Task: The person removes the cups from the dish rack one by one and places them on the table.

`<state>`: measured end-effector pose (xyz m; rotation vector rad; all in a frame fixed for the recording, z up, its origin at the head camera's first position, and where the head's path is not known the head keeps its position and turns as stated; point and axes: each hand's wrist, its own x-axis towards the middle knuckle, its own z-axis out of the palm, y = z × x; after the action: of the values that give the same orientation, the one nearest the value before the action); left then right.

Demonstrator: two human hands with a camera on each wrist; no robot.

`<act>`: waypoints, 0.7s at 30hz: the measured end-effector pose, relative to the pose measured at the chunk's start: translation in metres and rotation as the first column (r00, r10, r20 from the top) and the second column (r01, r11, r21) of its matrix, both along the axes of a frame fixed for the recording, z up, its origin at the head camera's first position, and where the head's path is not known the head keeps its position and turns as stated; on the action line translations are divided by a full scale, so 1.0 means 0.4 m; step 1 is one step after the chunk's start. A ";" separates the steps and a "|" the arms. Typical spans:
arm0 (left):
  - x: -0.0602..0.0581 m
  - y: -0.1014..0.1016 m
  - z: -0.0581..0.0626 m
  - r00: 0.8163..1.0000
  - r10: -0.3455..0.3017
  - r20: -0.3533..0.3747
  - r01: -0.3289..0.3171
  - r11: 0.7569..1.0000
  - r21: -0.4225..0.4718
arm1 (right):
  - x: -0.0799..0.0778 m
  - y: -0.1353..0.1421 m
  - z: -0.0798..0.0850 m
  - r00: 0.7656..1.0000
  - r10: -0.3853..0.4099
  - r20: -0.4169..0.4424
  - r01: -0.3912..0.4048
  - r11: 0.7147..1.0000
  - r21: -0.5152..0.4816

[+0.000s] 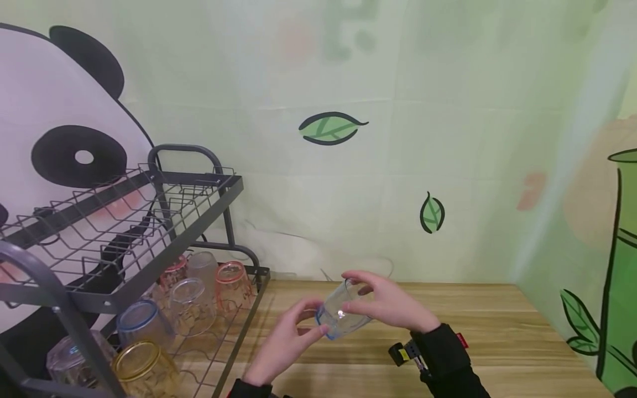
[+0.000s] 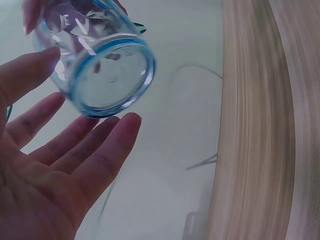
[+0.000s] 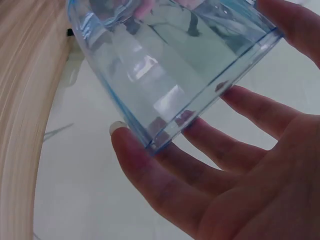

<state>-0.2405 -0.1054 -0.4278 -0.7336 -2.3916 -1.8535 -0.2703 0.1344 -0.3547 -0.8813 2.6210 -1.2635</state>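
A clear, blue-tinted drinking glass (image 1: 343, 310) is held tilted between both hands above the table. My left hand (image 1: 293, 337) has its thumb and fingers about the glass's lower left end. In the left wrist view the thumb lies along the side of the glass (image 2: 112, 75), and the other fingers spread below its round blue-edged end. My right hand (image 1: 390, 301) grips the opposite, upper right end, thumb on the near side and fingers over the far side. In the right wrist view, fingertips (image 3: 132, 150) sit right at the edge of the glass. Nothing shows inside it.
A grey two-tier rack (image 1: 179, 243) stands at the left. Its lower shelf bears several glasses, among them a yellow one (image 1: 144, 367), a blue-rimmed one (image 1: 144, 323) and a red-rimmed one (image 1: 233, 284). The wooden table (image 1: 517, 342) reaches back to a printed cloth backdrop (image 1: 478, 138).
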 end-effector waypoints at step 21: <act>0.008 0.002 -0.014 0.997 -0.068 0.018 0.071 0.968 -0.241 | -0.144 -0.097 -0.024 0.977 0.078 -0.200 0.021 0.892 0.452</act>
<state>-0.2372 -0.1048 -0.4333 -0.8366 -2.6625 -1.6061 -0.3279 0.0956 -0.3642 -1.0020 2.8662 -0.5236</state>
